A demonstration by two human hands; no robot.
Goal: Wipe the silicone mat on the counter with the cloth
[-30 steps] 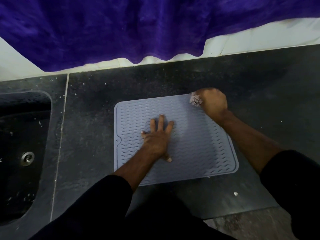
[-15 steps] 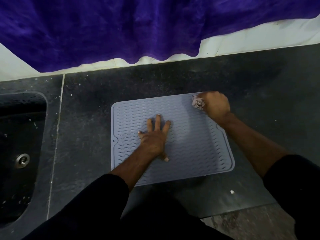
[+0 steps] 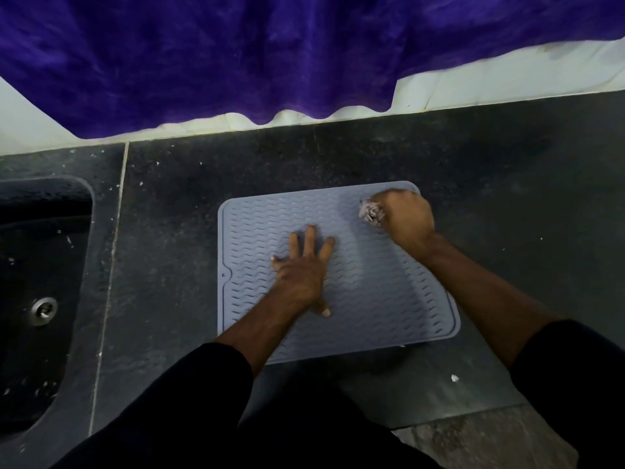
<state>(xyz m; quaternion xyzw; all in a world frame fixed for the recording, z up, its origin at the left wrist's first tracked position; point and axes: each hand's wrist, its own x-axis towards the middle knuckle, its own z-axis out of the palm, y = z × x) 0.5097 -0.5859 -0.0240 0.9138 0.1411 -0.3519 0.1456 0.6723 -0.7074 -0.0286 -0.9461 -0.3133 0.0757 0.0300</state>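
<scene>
From the head view, a grey-blue silicone mat [image 3: 372, 299] is lying flat on the dark speckled worktop [image 3: 169, 265], its surface ribbed with rows of small wavy ridges and its left edge carrying a small hole. The left hand [image 3: 302, 270] is resting palm down near the middle of the mat, fingers straight and spread, thumb pointing back toward the near edge, holding nothing. The right hand [image 3: 404, 220] is sitting at the far right corner of the mat with its fingers curled tight around a small crumpled cloth [image 3: 370, 211], a pale, patterned wad that is poking out on the hand's left side and touching the mat. Both forearms are bare, and dark sleeves are covering the arms nearer the camera.

To the left, a dark sink [image 3: 33, 299] is sunk into the worktop, well apart from the mat, with a round metal drain [image 3: 44, 310] showing in its floor. A thin pale seam is running down the worktop between sink and mat. White flecks are scattered over the stone, and one larger white scrap [image 3: 454, 378] is lying near the mat's near right corner. Along the far side, a purple fabric [image 3: 236, 55] is hanging over a white wall. No brand, label or writing is readable on anything.
</scene>
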